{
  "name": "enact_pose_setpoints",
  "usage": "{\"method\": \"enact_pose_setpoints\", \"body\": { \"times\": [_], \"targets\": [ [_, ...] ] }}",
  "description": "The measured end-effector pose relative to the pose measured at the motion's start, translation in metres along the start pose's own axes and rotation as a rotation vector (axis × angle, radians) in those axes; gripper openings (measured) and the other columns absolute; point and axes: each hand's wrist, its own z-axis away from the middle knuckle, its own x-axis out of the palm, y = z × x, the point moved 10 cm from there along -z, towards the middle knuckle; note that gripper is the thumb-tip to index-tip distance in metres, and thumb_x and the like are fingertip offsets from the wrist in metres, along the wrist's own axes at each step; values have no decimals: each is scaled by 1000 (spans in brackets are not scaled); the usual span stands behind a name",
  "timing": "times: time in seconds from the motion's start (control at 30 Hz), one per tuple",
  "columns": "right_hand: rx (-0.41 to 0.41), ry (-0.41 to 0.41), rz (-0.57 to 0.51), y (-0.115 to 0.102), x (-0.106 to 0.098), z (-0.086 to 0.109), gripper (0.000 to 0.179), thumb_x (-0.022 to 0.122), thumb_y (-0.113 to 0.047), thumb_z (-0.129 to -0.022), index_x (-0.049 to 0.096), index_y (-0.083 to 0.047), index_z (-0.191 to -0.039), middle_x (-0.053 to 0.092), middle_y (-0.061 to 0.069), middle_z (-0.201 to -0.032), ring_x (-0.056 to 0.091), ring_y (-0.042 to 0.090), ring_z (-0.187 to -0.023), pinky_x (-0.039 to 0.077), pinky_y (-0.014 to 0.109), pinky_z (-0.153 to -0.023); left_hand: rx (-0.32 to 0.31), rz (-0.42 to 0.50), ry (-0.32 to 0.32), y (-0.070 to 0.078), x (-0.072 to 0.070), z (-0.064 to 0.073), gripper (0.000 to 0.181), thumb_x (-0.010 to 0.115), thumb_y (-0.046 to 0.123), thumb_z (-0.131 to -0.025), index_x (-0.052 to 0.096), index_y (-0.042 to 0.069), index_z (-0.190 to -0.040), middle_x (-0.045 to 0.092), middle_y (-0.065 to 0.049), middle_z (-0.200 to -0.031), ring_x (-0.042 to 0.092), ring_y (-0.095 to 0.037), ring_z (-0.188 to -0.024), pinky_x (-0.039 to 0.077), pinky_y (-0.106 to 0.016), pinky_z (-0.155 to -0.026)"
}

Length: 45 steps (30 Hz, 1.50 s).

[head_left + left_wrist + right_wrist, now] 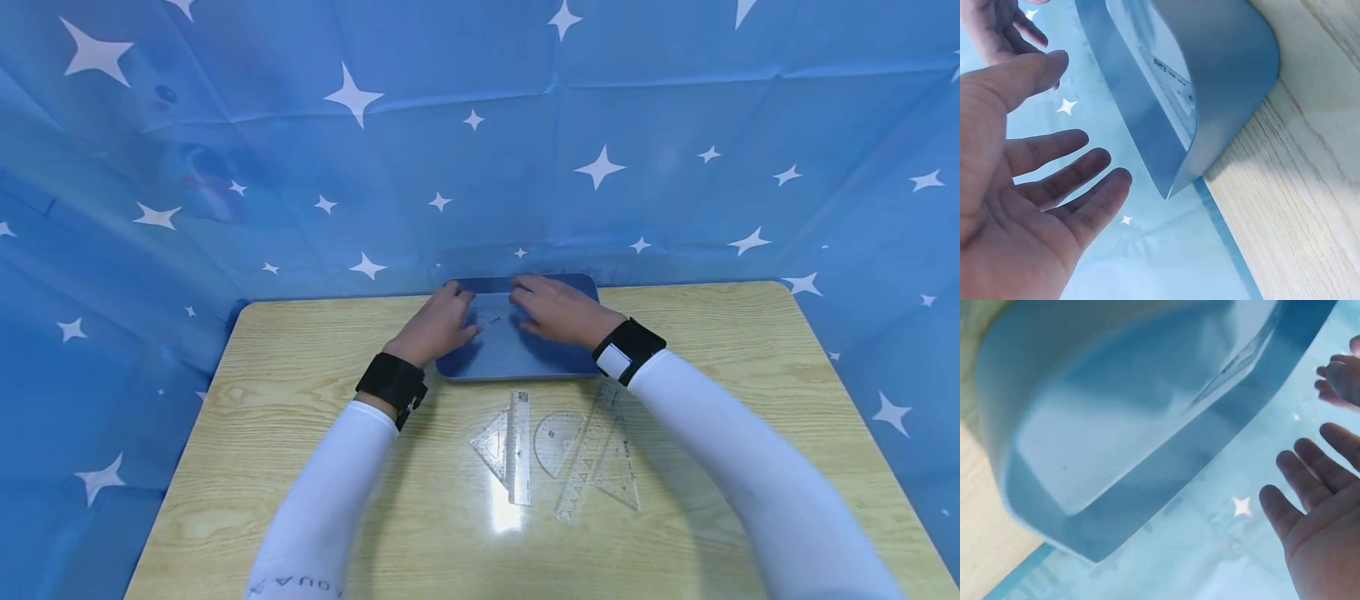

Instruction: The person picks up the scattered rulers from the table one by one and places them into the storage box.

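Observation:
A blue-grey rectangular tray (502, 358) stands at the back edge of the wooden table. Inside it, toward the back wall, lies a clear plastic piece (1172, 75) with dark printed marks. Over the tray's left end is my left hand (438, 325), its fingers spread and loosely bent with nothing in them. My right hand (562, 312) hovers over the right half, palm turned inward. In the right wrist view the right hand's fingers (1300, 475) are extended and stand apart from the tray wall.
In front of the tray lie clear drawing tools: a short ruler (519, 450) over a set square (489, 443), a protractor (555, 442), and a longer ruler (581, 467) beside another set square (621, 475). A blue star-patterned cloth (480, 167) hangs behind the table.

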Motion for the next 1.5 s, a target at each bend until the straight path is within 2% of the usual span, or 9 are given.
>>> {"method": "enact_pose_setpoints", "body": {
  "times": [0.27, 0.57, 0.83, 1.0, 1.27, 1.5],
  "targets": [
    [-13, 65, -7, -9, -8, 14, 51, 75, -23, -96, 59, -2, -139, 50, 21, -153, 50, 36, -141, 45, 48, -114, 31, 12, 59, 6, -7, 18, 61, 69, 32, -100, 52, -5, -146, 52, -23, -140, 54, -36, -127, 49, -45, -105],
    [-88, 131, 16, -35, -5, 27, 64, 78, -25, -94, 52, -1, -147, 51, 19, -154, 52, 32, -140, 46, 46, -113, 30, 31, 92, 13, -9, 37, 62, 72, 31, -98, 53, -5, -145, 55, -23, -133, 56, -35, -118, 51, -45, -100],
    [-54, 129, -12, -45, 0, 37, 67, 77, -27, -95, 49, -5, -151, 48, 16, -156, 50, 32, -142, 43, 46, -116, 7, 76, 119, 10, -3, 56, 68, 75, 33, -96, 51, -6, -146, 56, -24, -133, 58, -36, -117, 52, -47, -97],
    [-70, 162, -20, -53, 0, 45, 65, 78, -27, -94, 52, -4, -149, 51, 16, -154, 52, 33, -140, 44, 47, -115, -2, 105, 121, 11, 4, 66, 72, 76, 34, -95, 48, -7, -149, 55, -25, -135, 57, -35, -117, 52, -46, -96],
    [-73, 187, -46, -58, 5, 58, 63, 75, -29, -96, 51, -4, -149, 49, 16, -156, 51, 33, -141, 44, 47, -115, -18, 133, 139, 17, 11, 78, 70, 76, 35, -95, 51, -6, -146, 53, -26, -139, 55, -38, -125, 51, -49, -101],
    [-86, 204, -75, -64, 10, 68, 62, 76, -25, -96, 52, -4, -148, 51, 16, -154, 52, 32, -139, 45, 47, -114, 12, 144, 163, 23, 15, 87, 68, 76, 35, -95, 53, -6, -145, 55, -26, -136, 56, -37, -121, 52, -47, -98]
  ]
}}
